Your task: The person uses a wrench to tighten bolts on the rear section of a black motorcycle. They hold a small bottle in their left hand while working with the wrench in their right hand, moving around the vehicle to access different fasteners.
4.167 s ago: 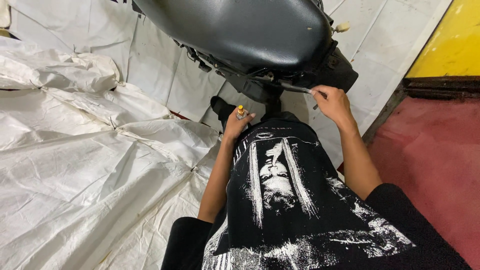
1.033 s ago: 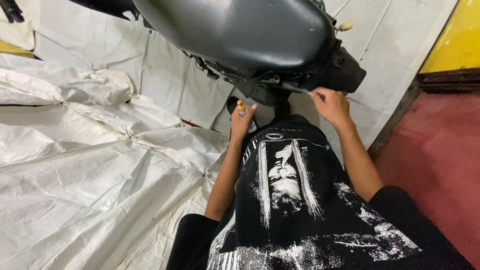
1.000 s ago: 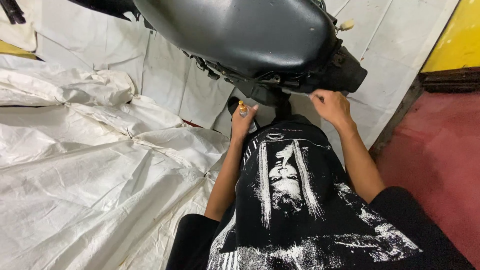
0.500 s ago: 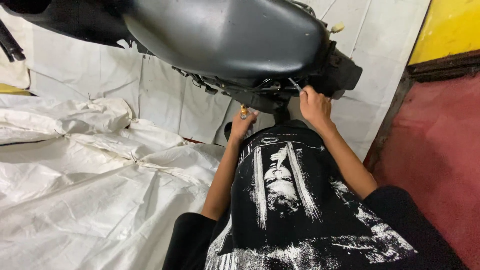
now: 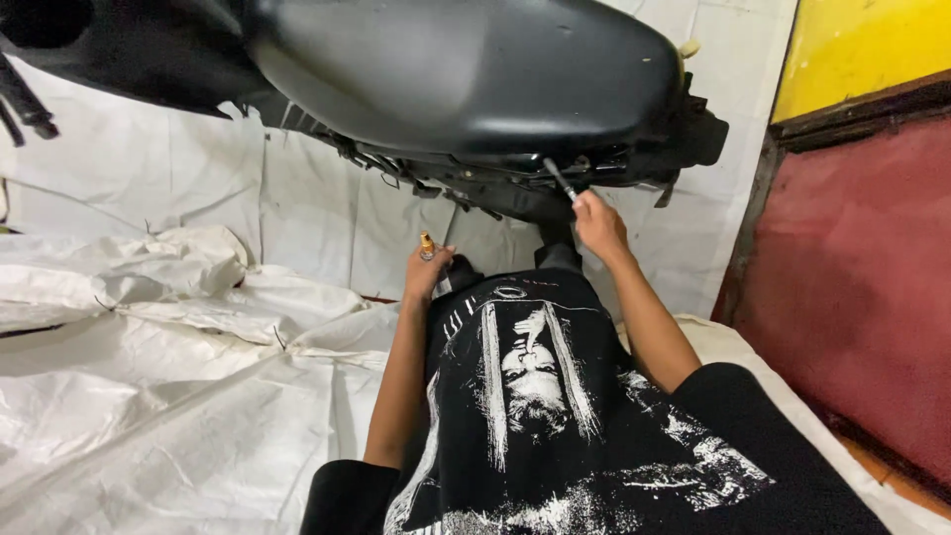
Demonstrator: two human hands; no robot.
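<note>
The right hand [image 5: 597,220] is closed around a thin metal tool [image 5: 559,179], angling its tip up toward twelve o'clock into the dark underside of the black motorcycle body [image 5: 466,79]. The left hand [image 5: 428,272], at nine o'clock of the right, pinches a small brass-coloured part [image 5: 427,244], keeping it off the white tarp [image 5: 149,396].
</note>
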